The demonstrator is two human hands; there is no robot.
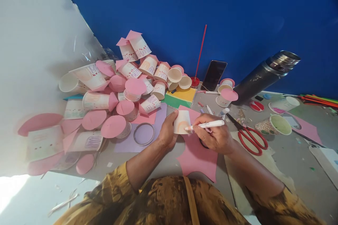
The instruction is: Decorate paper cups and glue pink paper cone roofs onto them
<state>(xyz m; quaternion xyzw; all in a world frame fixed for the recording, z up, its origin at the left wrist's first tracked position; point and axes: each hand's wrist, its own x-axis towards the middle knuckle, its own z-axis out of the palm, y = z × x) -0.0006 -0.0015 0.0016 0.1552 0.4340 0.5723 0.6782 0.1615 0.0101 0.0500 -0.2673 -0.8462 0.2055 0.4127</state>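
Observation:
My left hand [168, 129] is closed around the side of a white paper cup [182, 116], which carries a pale orange arch. A white marker [211, 124] is pinched in my right hand [215, 136], its tip touching the cup near the arch. Below both hands lies a cut sheet of pink paper [199, 161]. To the left, a ring-shaped roll [144, 134] rests on purple paper [124, 146]. Red-handled scissors [253, 140] lie to the right of my right hand.
Many decorated cups with pink paper tops [113, 126] are piled at the left. Against the blue wall stand a phone [214, 74] and a dark flask [261, 77]. A patterned cup [273, 124] and colourful sticks [320, 101] are at the right.

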